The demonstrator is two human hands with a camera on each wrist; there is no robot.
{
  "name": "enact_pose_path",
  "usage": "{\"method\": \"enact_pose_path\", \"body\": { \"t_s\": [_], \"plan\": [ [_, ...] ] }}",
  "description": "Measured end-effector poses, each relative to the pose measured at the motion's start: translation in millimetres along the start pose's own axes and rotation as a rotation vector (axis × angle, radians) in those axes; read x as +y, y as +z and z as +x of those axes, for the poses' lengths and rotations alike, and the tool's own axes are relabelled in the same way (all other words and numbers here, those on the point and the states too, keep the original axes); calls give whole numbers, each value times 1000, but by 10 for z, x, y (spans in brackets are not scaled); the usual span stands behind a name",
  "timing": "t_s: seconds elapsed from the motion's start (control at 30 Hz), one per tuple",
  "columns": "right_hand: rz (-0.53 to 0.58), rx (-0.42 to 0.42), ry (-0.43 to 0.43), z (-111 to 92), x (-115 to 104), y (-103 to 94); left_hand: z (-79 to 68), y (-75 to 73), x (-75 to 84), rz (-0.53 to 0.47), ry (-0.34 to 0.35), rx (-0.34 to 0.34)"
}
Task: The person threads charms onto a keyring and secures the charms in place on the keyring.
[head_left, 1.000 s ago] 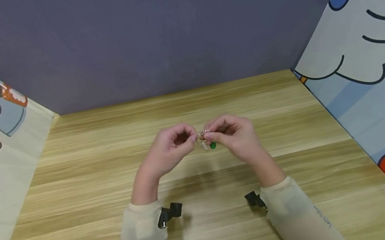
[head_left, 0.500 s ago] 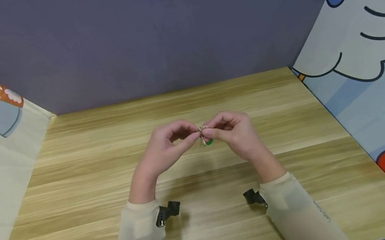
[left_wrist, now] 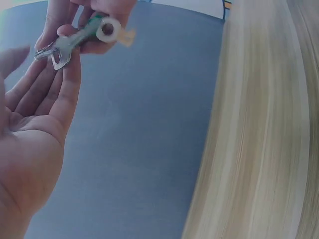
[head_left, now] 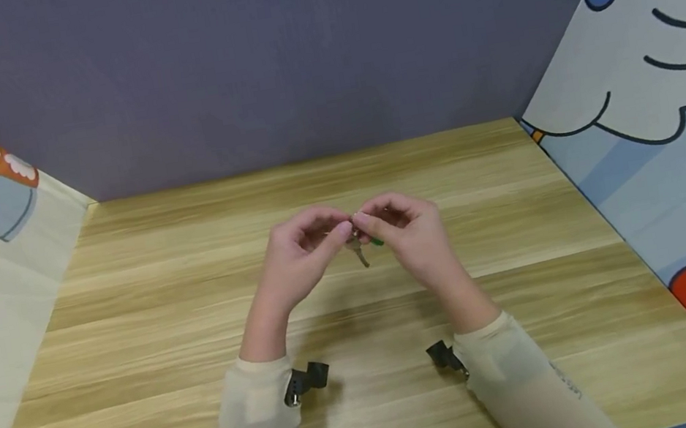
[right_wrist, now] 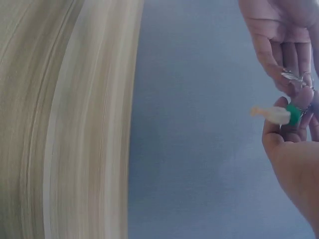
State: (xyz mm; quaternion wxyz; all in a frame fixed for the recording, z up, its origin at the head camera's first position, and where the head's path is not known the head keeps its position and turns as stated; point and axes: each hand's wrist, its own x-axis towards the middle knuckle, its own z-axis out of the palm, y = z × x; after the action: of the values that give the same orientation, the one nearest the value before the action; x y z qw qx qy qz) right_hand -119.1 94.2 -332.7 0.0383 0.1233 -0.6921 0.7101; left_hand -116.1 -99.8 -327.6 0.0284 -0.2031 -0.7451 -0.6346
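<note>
In the head view my left hand [head_left: 297, 261] and right hand [head_left: 416, 240] meet fingertip to fingertip above the table. Between them is a small keychain, with a metal key [head_left: 359, 251] hanging below the fingertips. My right hand pinches the keychain, and a green part [head_left: 377, 241] shows under its fingers. In the right wrist view a pale charm with a green end [right_wrist: 279, 115] sticks out from that hand. My left thumb and fingertips are at the metal part, where the key [left_wrist: 61, 56] lies against the fingers. The fingers partly hide the ring.
The wood-grain table [head_left: 164, 307] spreads under both hands. A dark grey-blue panel [head_left: 294, 66] stands along its back edge. Cartoon-printed panels [head_left: 641, 162] flank it on the right and left. Both wrists carry small black camera mounts [head_left: 304, 382].
Both hands have moved slightly up in the head view and closer together, so their fingertips now meet. The key hangs lower below the fingers, and less of the green part shows.
</note>
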Motion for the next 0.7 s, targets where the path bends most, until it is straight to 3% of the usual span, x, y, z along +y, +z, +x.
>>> {"method": "enact_pose_path", "body": {
  "t_s": [0.2, 0.33, 0.5, 0.7],
  "plan": [
    [-64, -19, -20, -6, 15, 19, 19, -2, -40, 100, 69, 54],
    [-123, -65, -36, -7, 7, 21, 18, -16, -43, 109, 43, 94],
    [-87, -104, -55, -5, 18, 26, -6, -19, -49, 9, -35, 111],
    [-38, -101, -68, -5, 75, 5, -8, -3, -90, -157, -50, 121]
  ]
}}
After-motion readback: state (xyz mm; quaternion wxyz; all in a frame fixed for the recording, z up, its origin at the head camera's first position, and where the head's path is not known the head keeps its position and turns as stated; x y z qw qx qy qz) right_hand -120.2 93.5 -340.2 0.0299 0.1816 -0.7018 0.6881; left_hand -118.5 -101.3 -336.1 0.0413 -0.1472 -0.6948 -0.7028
